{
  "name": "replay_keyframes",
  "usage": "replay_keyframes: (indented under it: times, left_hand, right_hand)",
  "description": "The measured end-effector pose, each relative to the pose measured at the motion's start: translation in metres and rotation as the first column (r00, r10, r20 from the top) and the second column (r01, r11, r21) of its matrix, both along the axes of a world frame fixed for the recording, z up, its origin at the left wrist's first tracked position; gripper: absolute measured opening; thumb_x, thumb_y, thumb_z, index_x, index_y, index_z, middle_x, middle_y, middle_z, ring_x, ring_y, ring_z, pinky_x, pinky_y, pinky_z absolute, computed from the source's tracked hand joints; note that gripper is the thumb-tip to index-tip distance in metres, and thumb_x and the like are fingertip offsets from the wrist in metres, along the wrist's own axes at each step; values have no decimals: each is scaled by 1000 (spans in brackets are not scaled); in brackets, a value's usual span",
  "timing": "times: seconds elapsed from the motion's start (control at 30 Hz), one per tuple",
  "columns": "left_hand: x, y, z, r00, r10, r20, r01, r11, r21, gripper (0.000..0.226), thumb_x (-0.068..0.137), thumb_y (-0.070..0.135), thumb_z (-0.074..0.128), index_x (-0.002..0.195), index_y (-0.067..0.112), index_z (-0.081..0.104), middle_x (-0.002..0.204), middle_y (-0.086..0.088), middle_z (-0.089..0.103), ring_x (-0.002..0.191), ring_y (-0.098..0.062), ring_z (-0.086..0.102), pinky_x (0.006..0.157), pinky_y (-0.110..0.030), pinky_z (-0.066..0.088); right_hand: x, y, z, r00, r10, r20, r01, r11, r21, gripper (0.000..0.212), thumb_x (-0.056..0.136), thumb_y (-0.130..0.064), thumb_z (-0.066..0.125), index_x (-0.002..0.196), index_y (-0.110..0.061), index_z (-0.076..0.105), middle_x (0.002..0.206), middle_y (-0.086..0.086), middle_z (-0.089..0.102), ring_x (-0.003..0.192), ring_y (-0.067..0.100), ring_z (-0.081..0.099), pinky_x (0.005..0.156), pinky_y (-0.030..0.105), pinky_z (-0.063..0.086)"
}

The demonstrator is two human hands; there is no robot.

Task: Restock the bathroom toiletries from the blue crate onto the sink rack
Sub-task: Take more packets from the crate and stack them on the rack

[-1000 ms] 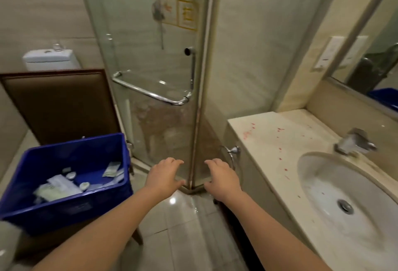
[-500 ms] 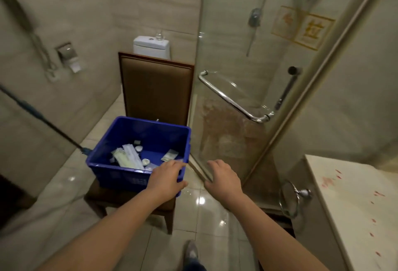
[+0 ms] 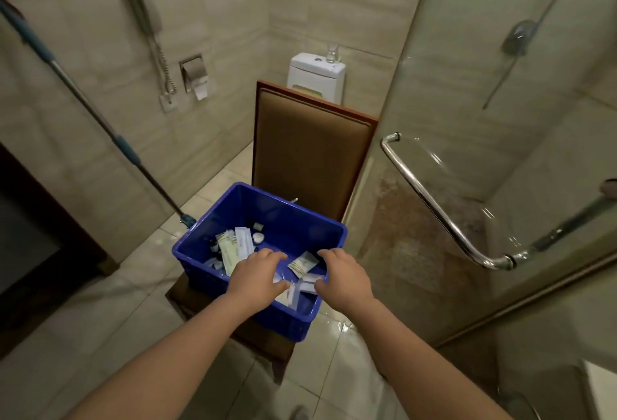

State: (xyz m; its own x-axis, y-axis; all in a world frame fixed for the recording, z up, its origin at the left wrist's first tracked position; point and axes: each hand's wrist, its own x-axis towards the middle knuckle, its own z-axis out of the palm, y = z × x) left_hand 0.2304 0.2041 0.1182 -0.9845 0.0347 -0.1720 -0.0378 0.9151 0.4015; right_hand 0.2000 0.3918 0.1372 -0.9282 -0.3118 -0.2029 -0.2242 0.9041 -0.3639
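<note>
Chair seat (image 3: 187, 299): blue crate (image 3: 213, 264), both hands inside rim.

Dim, warm light is surrounding me; glare is glinting on the floor tiles (image 3: 330, 327), and edges are bending and blurring.

The blue crate (image 3: 267, 215) is smooth moulded plastic with a dull sheen. Under it, the chair (image 3: 310, 149) has a glossy wooden frame and matt brown padding. Right of the crate, a polished metal handle (image 3: 430, 195) crosses clear glass. Below the crate, floor tiles (image 3: 110, 312) shine wetly.
</note>
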Motion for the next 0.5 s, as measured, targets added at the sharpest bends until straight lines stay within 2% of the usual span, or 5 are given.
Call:
replay_keyframes:
  times: [0.3, 0.5]
  left_hand:
    - [-28, -3, -27, 993, 88, 82, -86, 996, -25, 57, 91, 46, 60, 142, 31, 41, 141, 6, 47, 127, -15, 46, 103, -34, 40]
    - [-48, -12, -42, 981, 96, 167, -85, 994, -73, 58, 89, 44, 63, 141, 30, 42, 137, 5, 50, 123, -16, 49, 100, -35, 42]
  right_hand:
    - [-48, 7, -36, 992, 67, 107, -70, 997, 28, 57, 86, -25, 59, 141, -27, 43, 134, -4, 49, 120, 17, 49, 96, 32, 48]
    - [-67, -2, -59, 979, 71, 192, -75, 997, 14, 57, 88, -25, 59, 142, -24, 42, 138, -2, 47, 121, 18, 50, 96, 35, 49]
